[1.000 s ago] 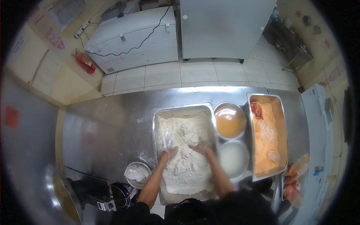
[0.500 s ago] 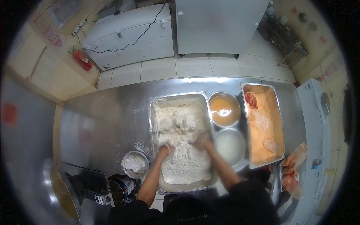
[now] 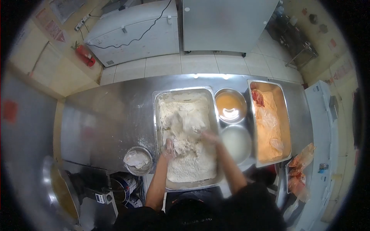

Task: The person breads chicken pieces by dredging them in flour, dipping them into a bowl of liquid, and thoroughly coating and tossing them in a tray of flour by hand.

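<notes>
A deep metal tray [image 3: 157,115] of white flour [image 3: 190,169] sits in front of me on the steel table. My left hand [image 3: 169,148] is in the tray's left half, dusted with flour, its fingers stretched out against a lumpy, floured heap [image 3: 183,144]. Over the right side of the flour is my right hand [image 3: 208,135], smeared by motion, so its fingers cannot be made out. A blurred pale clump [image 3: 176,121] shows beyond my left hand. Whether anything lies inside the heap is hidden.
Right of the tray stand a bowl of orange liquid [image 3: 230,101], a bowl of whitish liquid [image 3: 236,144] and a long pan [image 3: 287,127] holding orange contents. A small bowl [image 3: 148,169] with white stuff is at left. Bagged meat [image 3: 298,177] lies far right.
Both hands have shifted slightly within the tray, and the flour between them is now heaped and stirred up. The left fingers have turned upright. The view has tilted a little.
</notes>
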Action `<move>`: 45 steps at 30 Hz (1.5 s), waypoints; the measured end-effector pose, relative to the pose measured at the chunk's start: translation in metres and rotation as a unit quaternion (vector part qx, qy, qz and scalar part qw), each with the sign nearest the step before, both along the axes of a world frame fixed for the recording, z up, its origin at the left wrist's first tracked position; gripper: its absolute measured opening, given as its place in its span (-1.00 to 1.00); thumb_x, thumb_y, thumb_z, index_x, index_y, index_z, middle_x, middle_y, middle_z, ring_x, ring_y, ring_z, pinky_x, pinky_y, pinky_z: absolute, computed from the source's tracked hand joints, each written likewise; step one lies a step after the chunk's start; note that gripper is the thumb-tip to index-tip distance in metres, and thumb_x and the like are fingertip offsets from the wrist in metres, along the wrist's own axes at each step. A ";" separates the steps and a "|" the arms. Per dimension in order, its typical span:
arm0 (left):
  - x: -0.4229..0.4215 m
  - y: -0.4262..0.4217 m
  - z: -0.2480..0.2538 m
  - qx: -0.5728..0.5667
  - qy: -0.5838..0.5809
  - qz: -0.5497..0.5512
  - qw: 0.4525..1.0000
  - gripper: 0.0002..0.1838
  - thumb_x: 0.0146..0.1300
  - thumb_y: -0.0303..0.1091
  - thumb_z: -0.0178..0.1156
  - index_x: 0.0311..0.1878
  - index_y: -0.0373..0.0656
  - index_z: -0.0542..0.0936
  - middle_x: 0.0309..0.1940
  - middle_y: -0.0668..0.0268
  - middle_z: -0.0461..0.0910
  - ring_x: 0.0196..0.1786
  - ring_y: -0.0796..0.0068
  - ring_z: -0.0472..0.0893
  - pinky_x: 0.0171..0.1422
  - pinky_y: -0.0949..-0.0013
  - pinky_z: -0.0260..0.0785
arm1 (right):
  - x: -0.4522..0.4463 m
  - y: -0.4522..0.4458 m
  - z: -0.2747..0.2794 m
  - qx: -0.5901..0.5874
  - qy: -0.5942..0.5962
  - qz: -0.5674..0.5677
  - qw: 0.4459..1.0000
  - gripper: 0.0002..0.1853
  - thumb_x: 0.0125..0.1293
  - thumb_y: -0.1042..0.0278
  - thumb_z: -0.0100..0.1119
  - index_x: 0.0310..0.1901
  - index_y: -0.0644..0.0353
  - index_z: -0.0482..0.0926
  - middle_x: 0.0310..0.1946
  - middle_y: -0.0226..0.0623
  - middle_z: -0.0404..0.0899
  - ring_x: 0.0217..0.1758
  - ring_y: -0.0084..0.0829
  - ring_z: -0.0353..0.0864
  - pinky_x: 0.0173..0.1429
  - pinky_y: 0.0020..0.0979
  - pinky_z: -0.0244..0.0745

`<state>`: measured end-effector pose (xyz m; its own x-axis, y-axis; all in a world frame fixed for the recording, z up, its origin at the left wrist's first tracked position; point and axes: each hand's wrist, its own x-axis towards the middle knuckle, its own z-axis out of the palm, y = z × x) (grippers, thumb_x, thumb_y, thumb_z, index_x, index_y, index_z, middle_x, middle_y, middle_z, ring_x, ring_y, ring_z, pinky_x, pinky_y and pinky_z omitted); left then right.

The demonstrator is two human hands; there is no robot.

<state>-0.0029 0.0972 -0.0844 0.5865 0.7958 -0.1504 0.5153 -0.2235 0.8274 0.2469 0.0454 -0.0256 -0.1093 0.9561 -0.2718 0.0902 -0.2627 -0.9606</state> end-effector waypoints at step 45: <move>-0.047 -0.154 -0.059 -0.241 0.230 -0.018 0.943 -0.49 0.18 -0.05 -0.23 0.08 -0.22 0.26 -0.03 -0.02 0.33 0.04 0.24 0.32 0.15 0.21 0.10 | -0.075 -0.174 -0.136 0.011 -0.413 0.187 0.891 -0.85 0.16 0.32 -0.16 -0.45 0.10 0.42 -0.60 -0.27 0.45 -0.63 -0.41 0.44 -0.27 -0.35 0.42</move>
